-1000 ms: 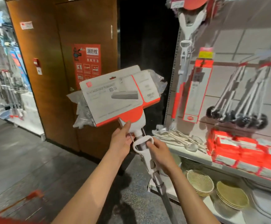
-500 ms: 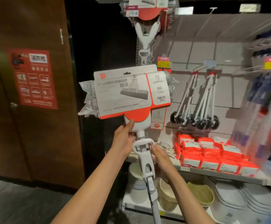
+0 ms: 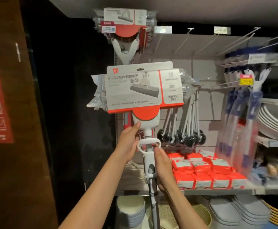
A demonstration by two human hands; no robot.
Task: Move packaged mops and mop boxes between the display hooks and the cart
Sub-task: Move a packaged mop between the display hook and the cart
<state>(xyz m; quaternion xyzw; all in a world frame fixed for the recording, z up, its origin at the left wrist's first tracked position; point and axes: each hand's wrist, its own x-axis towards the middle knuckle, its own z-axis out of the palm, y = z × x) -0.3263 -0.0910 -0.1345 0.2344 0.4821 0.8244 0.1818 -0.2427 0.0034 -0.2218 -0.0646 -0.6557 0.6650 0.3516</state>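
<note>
Two hands: a packaged mop (image 3: 144,90) is held upright between them, head at the top, near the middle of the view.
Right hand (image 3: 162,169): it is wrapped round the white handle housing (image 3: 149,161) below the loop, fingers curled behind it; the lower of the two grips.
Left hand (image 3: 129,142): it is set higher, on the left of the neck just under the orange tab of the card sleeve (image 3: 143,87), with a finger extended up against the white neck; whether the other fingers close round the neck cannot be told.
Pole (image 3: 154,210): it runs straight down from the housing and out of the bottom edge.
Long axis: nearly vertical, the card sleeve facing the person, its hang slot (image 3: 140,69) at the top edge.
Deciding relation: the slot lies above both hands, and the hung mop (image 3: 125,22) on the far display sits higher again and slightly left; by judgement, the mop must be raised along its own axis and carried away from the person for the slot to meet a hook.
Nearer hand: the left is closer to the slot, so it is judged to steer while the right bears the weight.
Far hooks (image 3: 244,37): bare wire prongs are seen along the top right of the back panel.
Far shelf (image 3: 217,190): orange packets (image 3: 202,171) are stacked on it, with black-headed brushes (image 3: 181,138) hanging above.
</note>
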